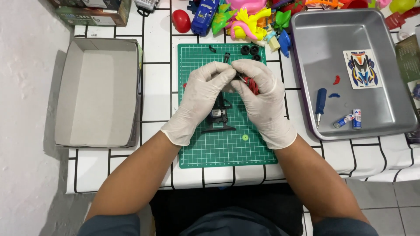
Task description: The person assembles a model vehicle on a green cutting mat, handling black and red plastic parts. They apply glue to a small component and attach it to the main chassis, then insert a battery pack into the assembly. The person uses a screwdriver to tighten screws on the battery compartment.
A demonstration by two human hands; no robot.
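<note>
Both my hands wear white gloves and meet over a green cutting mat (205,150). My left hand (201,98) pinches a small part at its fingertips, touching my right hand (260,98). My right hand holds a small red wheel (252,85) with a thin metal axle. Under my hands lies a black toy car chassis (220,116). Three black tyres (250,51) and a small black part (212,48) rest at the mat's far edge. A small green gear (245,137) lies on the mat near my right wrist.
A metal tray (332,32) on the right holds a blue screwdriver (320,105), two batteries (350,119), a sticker sheet (362,69) and small red and blue parts. An open cardboard box (99,89) sits left. Colourful plastic toys (245,19) crowd the far edge.
</note>
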